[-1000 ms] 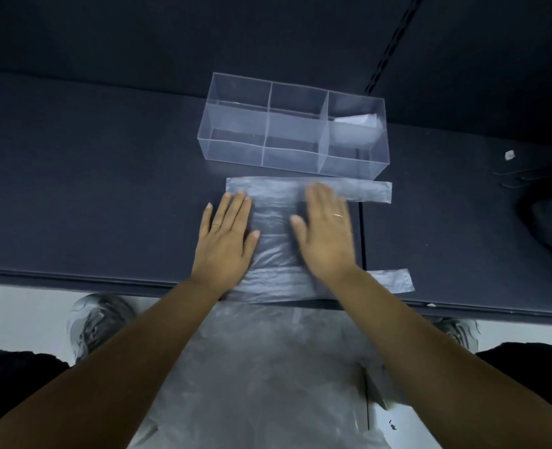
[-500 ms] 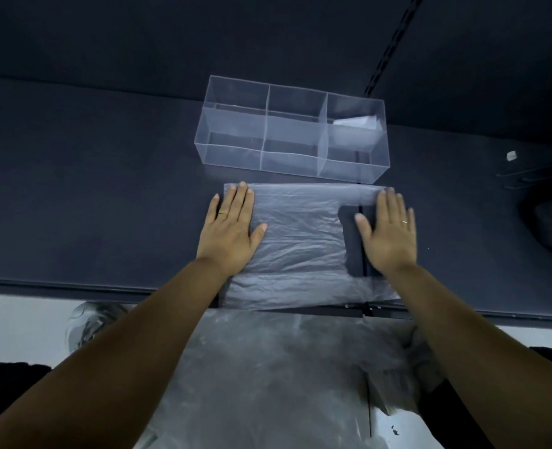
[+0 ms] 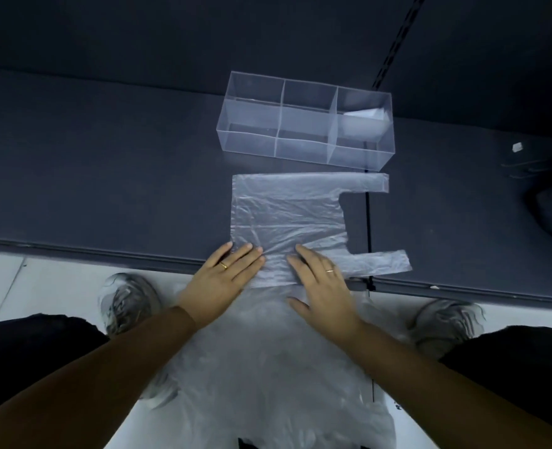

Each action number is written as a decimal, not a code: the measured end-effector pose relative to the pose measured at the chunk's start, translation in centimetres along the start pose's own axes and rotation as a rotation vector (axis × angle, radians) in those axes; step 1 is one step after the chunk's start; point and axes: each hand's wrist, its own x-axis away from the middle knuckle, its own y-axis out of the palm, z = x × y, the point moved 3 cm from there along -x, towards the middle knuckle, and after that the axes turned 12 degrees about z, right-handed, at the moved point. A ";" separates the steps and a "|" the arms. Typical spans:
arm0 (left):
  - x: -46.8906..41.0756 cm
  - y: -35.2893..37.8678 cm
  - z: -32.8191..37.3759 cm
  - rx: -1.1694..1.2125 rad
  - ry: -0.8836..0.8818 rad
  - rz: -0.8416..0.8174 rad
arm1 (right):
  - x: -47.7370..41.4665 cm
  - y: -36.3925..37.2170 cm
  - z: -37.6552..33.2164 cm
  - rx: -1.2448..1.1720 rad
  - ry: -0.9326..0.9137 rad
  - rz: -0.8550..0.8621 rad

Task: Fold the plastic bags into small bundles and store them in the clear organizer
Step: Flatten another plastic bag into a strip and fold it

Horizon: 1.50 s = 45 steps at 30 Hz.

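- We see 1 translucent plastic bag (image 3: 287, 215) spread flat on the dark surface (image 3: 106, 163). It lies just in front of the clear organizer (image 3: 304, 121), with a thin gap between them.
- The bag's 2 handle strips point right: the far handle (image 3: 365, 183) runs along beside the organizer's front wall, and the near handle (image 3: 381, 264) lies close to the surface's front edge.
- The left hand (image 3: 223, 280) lies flat on the bag's near left corner, fingers straight and slightly fanned, a gold ring on 1 finger. It presses on the plastic and grips nothing.
- The right hand (image 3: 325, 286) lies flat on the bag's near edge, close beside the left. Its fingers are straight, its thumb is held out to the side, and it wears a ring. It also presses on the bag without pinching it.
- The organizer stands upright on the surface, its 3 compartments in a row. In the right compartment we see a pale folded bundle (image 3: 365, 113).
- Below the front edge, between the forearms, we see a heap of more translucent bags (image 3: 268, 367). We cannot tell what it rests on.
- A grey shoe (image 3: 129, 299) shows on the pale floor at the left and another shoe (image 3: 443, 319) at the right.
- Far right on the surface we see a small white scrap (image 3: 517, 146), well apart from the bag.
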 end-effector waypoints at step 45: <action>-8.2 3.5 -7.2 0.114 -0.451 -0.060 | -11.9 -3.9 16.1 -0.190 0.904 0.419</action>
